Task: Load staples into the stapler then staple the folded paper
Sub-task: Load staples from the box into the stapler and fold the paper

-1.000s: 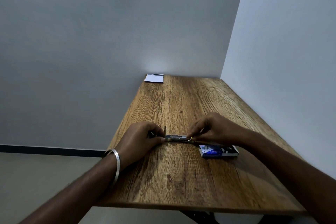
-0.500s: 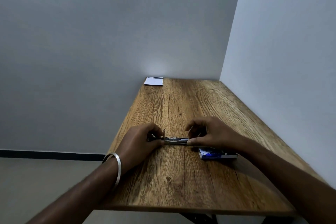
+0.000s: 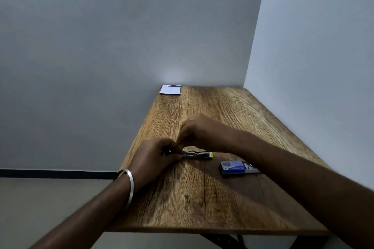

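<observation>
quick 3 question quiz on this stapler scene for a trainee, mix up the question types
1. True or false: the folded paper lies at the far left corner of the table.
2. Which hand grips the stapler at its left end? A) left hand B) right hand
3. Fill in: the blue staple box lies to the ___ of the stapler.

Key: 1 true; 2 A; 3 right
</observation>
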The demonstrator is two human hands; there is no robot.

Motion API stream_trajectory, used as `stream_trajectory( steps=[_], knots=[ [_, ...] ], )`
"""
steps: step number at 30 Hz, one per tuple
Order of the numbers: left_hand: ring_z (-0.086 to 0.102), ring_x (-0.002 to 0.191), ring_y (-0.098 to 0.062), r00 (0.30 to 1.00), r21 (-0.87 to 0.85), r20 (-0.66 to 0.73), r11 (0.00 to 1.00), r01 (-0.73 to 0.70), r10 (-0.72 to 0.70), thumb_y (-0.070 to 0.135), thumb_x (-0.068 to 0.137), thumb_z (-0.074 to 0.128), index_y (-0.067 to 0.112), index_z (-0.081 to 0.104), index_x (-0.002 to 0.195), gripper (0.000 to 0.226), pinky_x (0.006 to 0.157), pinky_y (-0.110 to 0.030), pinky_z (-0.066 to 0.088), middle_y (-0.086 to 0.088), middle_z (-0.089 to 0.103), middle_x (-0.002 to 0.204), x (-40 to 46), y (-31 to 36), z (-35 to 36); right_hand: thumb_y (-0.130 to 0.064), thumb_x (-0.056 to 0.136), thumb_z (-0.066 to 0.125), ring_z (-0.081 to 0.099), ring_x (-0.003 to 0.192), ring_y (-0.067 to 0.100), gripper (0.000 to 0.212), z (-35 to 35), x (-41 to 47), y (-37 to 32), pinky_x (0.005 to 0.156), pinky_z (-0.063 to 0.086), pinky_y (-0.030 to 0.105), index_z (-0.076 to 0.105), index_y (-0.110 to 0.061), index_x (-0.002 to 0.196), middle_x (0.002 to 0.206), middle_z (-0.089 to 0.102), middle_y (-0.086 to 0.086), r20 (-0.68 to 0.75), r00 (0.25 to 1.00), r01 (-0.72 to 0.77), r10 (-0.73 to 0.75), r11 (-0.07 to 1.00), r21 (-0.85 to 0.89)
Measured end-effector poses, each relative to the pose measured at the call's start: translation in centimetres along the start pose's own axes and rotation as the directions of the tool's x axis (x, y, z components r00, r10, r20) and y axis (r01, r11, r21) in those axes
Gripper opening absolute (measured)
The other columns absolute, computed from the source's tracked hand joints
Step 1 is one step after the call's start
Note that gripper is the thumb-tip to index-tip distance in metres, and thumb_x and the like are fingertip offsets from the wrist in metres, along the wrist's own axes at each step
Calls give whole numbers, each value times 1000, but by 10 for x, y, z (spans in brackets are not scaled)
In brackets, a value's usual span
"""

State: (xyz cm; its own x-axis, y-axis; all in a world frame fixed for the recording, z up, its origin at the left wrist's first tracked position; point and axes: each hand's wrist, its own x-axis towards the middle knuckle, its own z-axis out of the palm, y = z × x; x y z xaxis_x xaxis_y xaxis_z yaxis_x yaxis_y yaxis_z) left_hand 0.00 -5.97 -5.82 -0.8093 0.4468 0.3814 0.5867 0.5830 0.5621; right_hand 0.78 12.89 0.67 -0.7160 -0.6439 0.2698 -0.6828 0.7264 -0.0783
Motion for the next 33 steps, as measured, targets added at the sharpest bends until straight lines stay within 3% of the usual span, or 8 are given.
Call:
stream_trajectory(
  steps=[9,12,15,22,30,33],
  knots=[
    [64,86,-2,999,-45,9,998,33,-32,32,78,77,29,75,93,15,80,-29,56,14,72,91,1,0,0,-7,86,74,73,83,9,10,4,-27,22,77,60,25,76,-7,96,94,76,4,146,981,-140,128,987,76],
    [64,85,-1,1000,-40,7,999,27,-27,33,78,77,29,75,92,15,80,-30,56,14,72,90,1,0,1,-13,87,74,67,86,3,11,5,-34,29,73,53,16,78,-12,97,98,75,0,176,973,-177,153,975,132],
    [64,85,-2,1000,-38,6,999,27,-27,32,78,77,29,75,93,16,80,-30,56,14,72,90,1,-1,1,-15,88,72,64,95,2,16,7,-43,33,79,55,21,77,-18,104,107,71,-6,204,962,-218,182,961,171],
    [62,84,0,1000,-13,-9,1000,24,-24,33,78,76,31,73,94,16,77,-24,55,16,69,89,0,-1,3,-26,77,84,64,102,-5,44,27,-69,43,86,56,19,66,-29,117,109,70,-13,71,913,-392,401,819,420],
    [55,88,0,999,66,25,997,31,-33,39,76,76,32,66,106,32,73,-16,47,16,60,100,-2,-4,0,-22,81,81,67,89,-6,35,31,-59,29,76,53,9,71,-24,114,97,73,-13,-34,937,-323,348,898,299],
    [53,92,-2,995,135,57,988,76,-84,45,77,73,34,66,103,29,79,-22,50,16,55,104,-5,-16,-12,-20,82,80,66,88,-5,35,30,-60,28,77,52,8,70,-22,115,100,73,-11,-38,937,-322,347,901,291]
  ],
)
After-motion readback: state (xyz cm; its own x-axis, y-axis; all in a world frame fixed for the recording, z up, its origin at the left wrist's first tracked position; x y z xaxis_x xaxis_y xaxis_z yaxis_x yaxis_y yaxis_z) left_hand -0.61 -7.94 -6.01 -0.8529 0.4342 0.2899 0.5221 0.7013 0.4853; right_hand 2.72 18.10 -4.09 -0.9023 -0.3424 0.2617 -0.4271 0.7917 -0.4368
